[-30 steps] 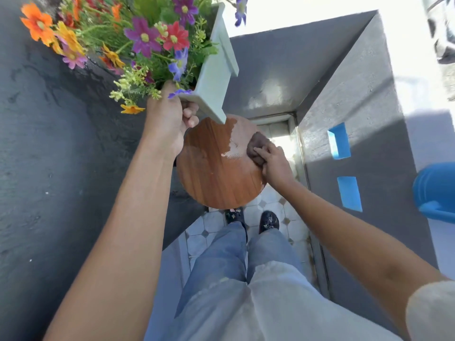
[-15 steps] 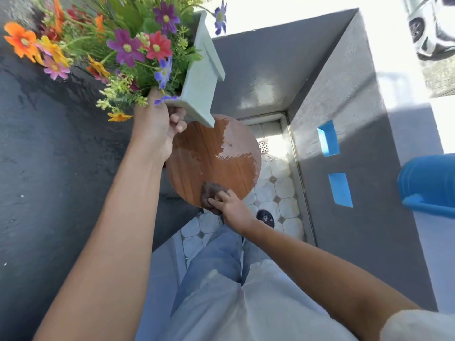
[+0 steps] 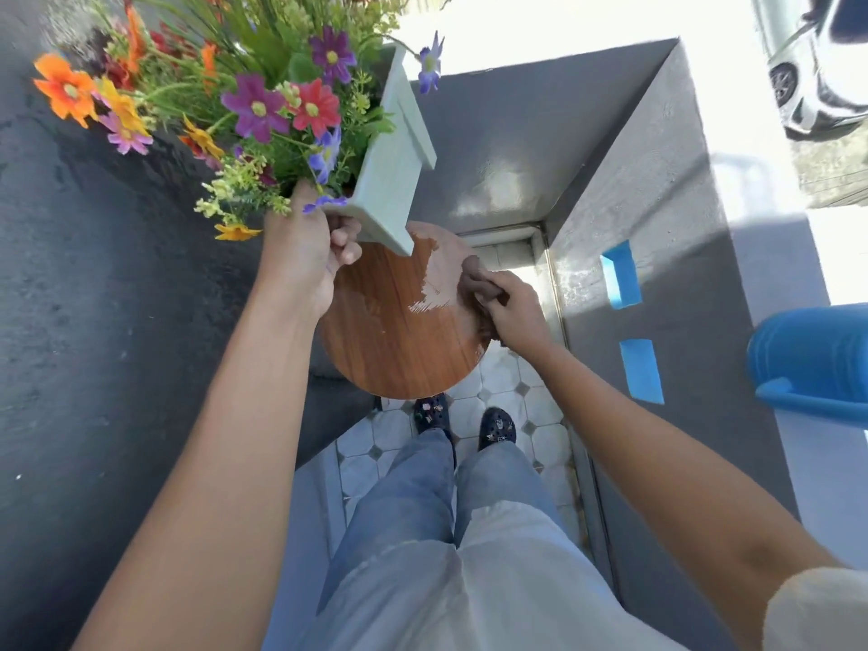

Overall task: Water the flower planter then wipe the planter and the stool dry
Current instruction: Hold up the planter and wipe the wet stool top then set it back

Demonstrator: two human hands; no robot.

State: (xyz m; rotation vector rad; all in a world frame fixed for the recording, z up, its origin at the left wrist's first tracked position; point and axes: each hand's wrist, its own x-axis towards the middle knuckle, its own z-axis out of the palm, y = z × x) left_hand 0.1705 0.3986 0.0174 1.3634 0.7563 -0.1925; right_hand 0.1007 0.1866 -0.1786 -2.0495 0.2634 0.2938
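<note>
A pale green planter (image 3: 392,180) full of bright flowers (image 3: 256,105) is held up, tilted, above the far left edge of a round wooden stool (image 3: 399,335). My left hand (image 3: 305,256) grips the planter's near end from below. My right hand (image 3: 509,305) presses a brown cloth (image 3: 474,286) onto the stool's right rim. A wet glare patch (image 3: 437,279) lies on the seat just left of the cloth.
A dark grey wall rises on the left and a grey ledge (image 3: 657,256) with blue tape strips (image 3: 639,368) on the right. A blue watering can (image 3: 812,359) sits at the right edge. Tiled floor and my shoes (image 3: 465,418) lie below the stool.
My right hand carried the cloth from the stool's right edge to its near edge, then back up to the right rim. The planter stays lifted in my left hand.
</note>
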